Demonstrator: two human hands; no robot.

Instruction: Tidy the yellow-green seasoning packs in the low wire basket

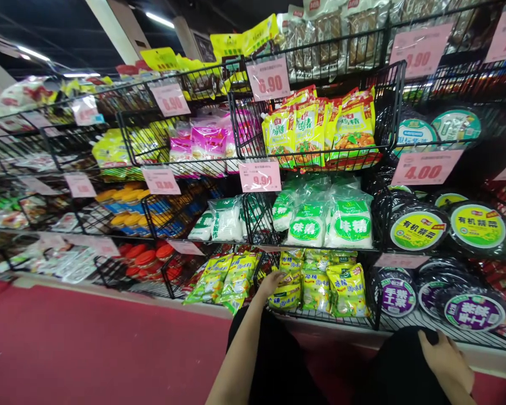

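My left hand reaches to the bottom shelf, its fingers closed on the left edge of a yellow-green seasoning bag. Part of the fingers is hard to make out against the packaging. More yellow seasoning bags stand close by on the right in the same wire compartment. Across the divider to the left lie similar yellow-green bags. My right hand rests over my right knee, fingers laid out on the black cloth, holding nothing.
White-and-green bags fill the shelf above, under yellow-and-red packets. Round dark packs with purple labels sit at the lower right. Red-lidded jars stand to the left. Black wire dividers separate compartments above the red floor.
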